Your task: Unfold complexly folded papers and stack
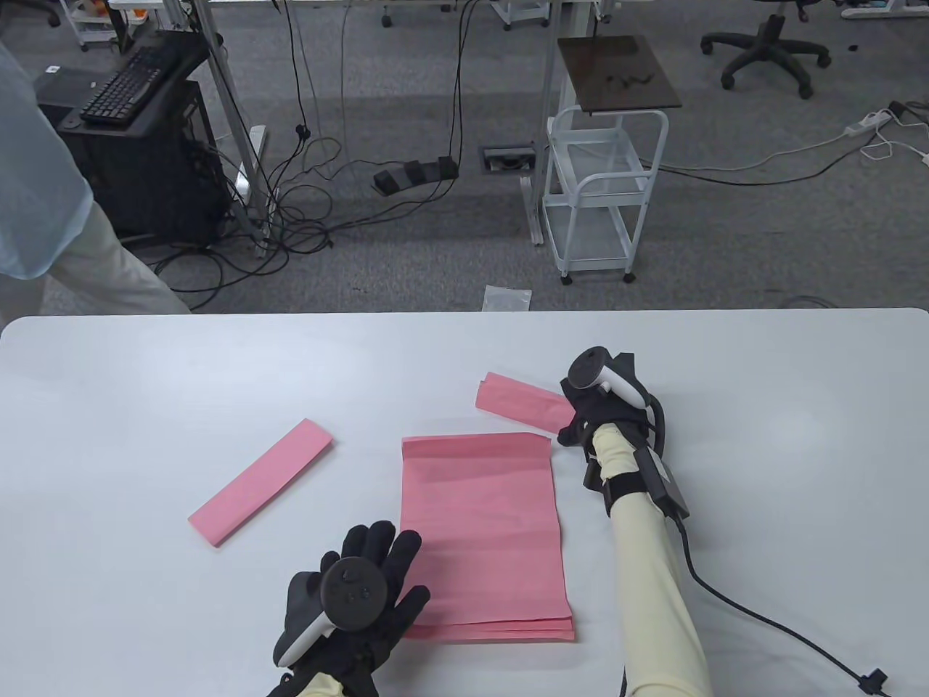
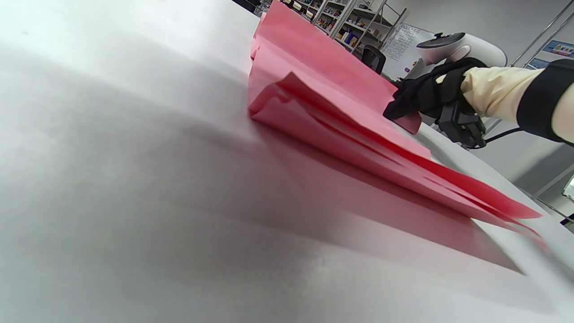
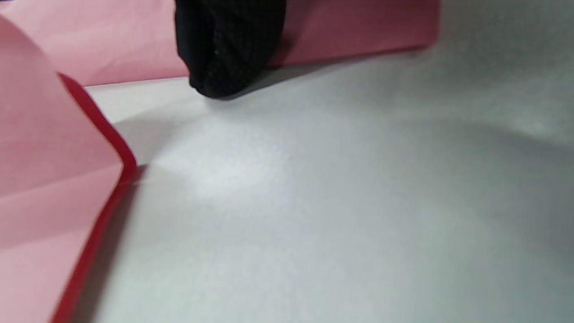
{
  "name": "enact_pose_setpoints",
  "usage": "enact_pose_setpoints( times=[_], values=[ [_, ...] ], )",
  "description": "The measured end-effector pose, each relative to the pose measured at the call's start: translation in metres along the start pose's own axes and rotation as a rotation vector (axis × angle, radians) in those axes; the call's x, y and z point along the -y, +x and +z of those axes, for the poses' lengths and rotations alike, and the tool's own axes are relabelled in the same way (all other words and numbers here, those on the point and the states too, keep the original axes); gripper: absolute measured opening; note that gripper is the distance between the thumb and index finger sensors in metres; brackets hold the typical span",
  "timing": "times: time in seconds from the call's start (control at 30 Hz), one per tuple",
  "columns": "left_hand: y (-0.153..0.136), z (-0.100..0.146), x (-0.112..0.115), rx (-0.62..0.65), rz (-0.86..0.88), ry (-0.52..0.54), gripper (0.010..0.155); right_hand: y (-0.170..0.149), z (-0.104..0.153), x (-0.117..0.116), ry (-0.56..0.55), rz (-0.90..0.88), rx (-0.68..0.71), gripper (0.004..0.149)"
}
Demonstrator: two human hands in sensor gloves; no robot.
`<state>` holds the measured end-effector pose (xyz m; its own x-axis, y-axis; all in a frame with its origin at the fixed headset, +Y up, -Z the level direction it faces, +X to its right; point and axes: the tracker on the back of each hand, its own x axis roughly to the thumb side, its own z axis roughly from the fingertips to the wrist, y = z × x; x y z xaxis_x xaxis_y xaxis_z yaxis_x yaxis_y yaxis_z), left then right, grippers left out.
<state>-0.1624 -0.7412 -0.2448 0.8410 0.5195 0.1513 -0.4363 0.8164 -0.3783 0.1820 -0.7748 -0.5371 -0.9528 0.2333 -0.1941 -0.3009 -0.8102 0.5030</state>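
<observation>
A stack of unfolded pink sheets lies flat at the table's middle; it also shows in the left wrist view. One folded pink strip lies to its left. A second folded strip lies beyond the stack's far right corner. My right hand covers that strip's right end, fingers on top and thumb at its near edge, pinching it. My left hand rests flat with fingers spread at the stack's near left edge and holds nothing.
The white table ends at a far edge, with floor, cables and a white cart beyond. A cable runs from my right forearm across the table's near right part.
</observation>
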Motion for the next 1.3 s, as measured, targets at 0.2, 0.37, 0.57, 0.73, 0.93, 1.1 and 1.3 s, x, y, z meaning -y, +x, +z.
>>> enact_pose_setpoints(
  times=[0.2, 0.37, 0.57, 0.73, 0.93, 1.1, 1.3],
  values=[
    [-0.001, -0.002, 0.003, -0.003, 0.006, -0.020, 0.068, -0.005, 0.005, 0.004, -0.135, -0.040, -0.005, 0.073],
    [-0.003, -0.003, 0.007, -0.002, 0.033, -0.042, 0.067, -0.019, 0.021, 0.016, -0.325, -0.296, 0.040, 0.040],
    [-0.001, -0.010, 0.012, 0.000, 0.023, -0.077, 0.066, -0.040, 0.057, 0.026, -0.375, -0.678, 0.228, 0.038],
    [0.005, -0.022, 0.001, 0.020, 0.040, -0.066, 0.067, -0.048, 0.092, 0.011, -0.326, -0.894, 0.297, 0.040],
    [0.013, -0.040, -0.018, 0.049, 0.180, 0.016, 0.075, -0.036, 0.145, -0.028, -0.170, -1.087, 0.408, 0.042],
    [0.013, -0.049, -0.017, 0.080, 0.438, 0.020, 0.071, -0.011, 0.189, -0.074, -0.037, -1.244, 0.537, 0.043],
    [0.014, -0.042, -0.005, 0.102, 0.723, -0.093, 0.067, 0.012, 0.211, -0.118, 0.102, -1.343, 0.598, 0.043]
  ],
)
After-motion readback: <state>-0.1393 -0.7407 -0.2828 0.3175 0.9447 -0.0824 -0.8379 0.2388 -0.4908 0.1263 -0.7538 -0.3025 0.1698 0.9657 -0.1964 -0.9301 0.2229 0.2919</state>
